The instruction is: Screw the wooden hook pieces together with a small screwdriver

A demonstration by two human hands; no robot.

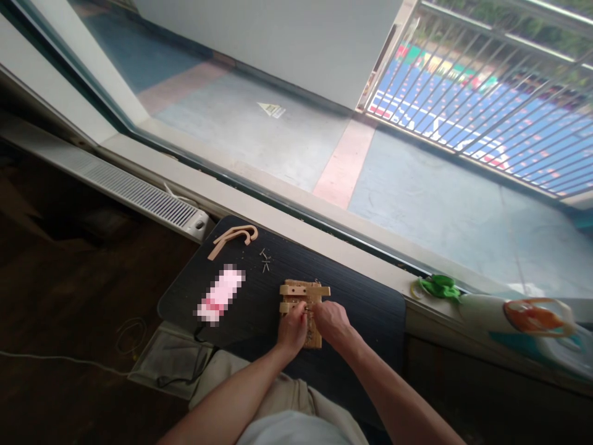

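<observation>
A small wooden board (316,340) lies on the dark table in front of me. Across its upper part runs a light tan strip (301,290) with dark holes, its right end reaching past the board's edge. A second tan strip (286,307) lies below it, partly covered by my fingers. My left hand (291,329) rests on the board with its fingers pinched together by this lower strip. Facing it, my right hand (332,319) is closed over the board's right side. Something thin and small shows between the fingertips of both hands; its kind is unclear.
The dark table (365,321) stands against the window sill. Several small metal screws or pins (265,261), bent tan strips (231,236) and a pixelated pink item (221,293) lie on its left half. A green object (440,287) sits on the sill at right; a radiator (152,188) is left.
</observation>
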